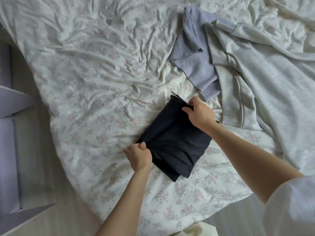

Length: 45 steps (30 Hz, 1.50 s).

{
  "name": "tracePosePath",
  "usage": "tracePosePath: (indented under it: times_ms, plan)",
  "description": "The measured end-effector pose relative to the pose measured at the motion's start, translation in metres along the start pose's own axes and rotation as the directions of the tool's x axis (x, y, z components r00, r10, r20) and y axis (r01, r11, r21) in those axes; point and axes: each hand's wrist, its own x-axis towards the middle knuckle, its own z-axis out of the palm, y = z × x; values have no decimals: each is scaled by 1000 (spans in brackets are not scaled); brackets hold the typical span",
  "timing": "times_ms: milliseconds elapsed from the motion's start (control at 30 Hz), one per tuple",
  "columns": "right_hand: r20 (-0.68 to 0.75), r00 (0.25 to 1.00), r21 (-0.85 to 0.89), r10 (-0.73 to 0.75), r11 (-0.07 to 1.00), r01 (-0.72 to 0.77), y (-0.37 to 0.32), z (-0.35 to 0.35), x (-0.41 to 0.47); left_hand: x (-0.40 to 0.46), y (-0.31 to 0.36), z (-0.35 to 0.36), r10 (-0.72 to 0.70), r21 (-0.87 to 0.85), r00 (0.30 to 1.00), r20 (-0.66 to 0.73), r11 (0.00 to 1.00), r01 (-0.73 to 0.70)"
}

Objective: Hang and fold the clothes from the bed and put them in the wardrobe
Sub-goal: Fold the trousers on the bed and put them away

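Both hands grip the dark folded garment (172, 142), which lies on the bed (85, 82) in the middle of the frame. Her left hand (139, 156) pinches the near left corner, and the right hand (199, 113) pinches the far edge. Holding two ends like this likely keeps the folds flat and neat. A blue top (192, 65) and a light grey garment (265, 79) lie unfolded in the upper right, so more folding waits.
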Motion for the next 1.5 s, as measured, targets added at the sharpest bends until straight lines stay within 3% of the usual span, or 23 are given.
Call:
tracePosePath:
  times_ms: [100,167,267,367,467,600,700,800,900,1000,1133,1267,1333,1367,1433,1500]
  plan:
    - [-10,1000,215,-6,977,8,15,0,-8,-11,-5,-2,-20,-158,998,-54,987,11]
    - [-136,989,280,-51,956,88,31,-2,-23,-29,-9,0,-102,-233,994,41,966,108]
    - [-257,966,323,-40,938,125,56,-5,-52,-61,-22,12,-105,-193,971,214,970,147]
    - [-133,990,284,-39,956,76,79,-4,-70,-84,-26,28,-55,-84,942,331,993,88]
    - [-33,997,232,-76,969,81,91,-4,-73,-92,-27,42,-12,14,939,343,1000,7]
    - [24,991,104,-130,986,127,87,-4,-69,-90,-32,44,-16,-161,948,319,984,71]
    - [-18,997,131,-69,989,71,77,-5,-66,-91,-39,35,-57,-349,936,349,918,186]
    - [-37,999,273,21,962,-10,68,-8,-63,-94,-39,27,-96,-525,891,443,778,345]
    - [-50,996,364,67,930,-45,66,-15,-59,-92,-39,22,6,-625,840,543,671,399]
    - [-24,997,364,75,929,-61,75,-18,-56,-86,-53,20,129,-507,782,610,821,260]
    - [68,994,272,83,957,-99,95,-11,-53,-82,-68,27,94,-217,776,624,975,56]
    - [124,985,90,121,987,-132,96,-9,-54,-80,-62,33,93,-147,760,644,989,4]
    - [-13,998,20,60,998,-59,84,-9,-59,-78,-54,27,106,-231,739,666,970,70]
    - [-120,993,-18,-5,1000,2,75,-9,-62,-75,-52,26,83,-298,764,640,943,147]
    - [-276,941,-130,-196,978,165,60,-5,-68,-70,-41,24,-23,-397,880,474,887,237]
    - [-251,892,-256,-376,914,313,45,6,-71,-65,-31,25,-120,-411,954,276,882,230]
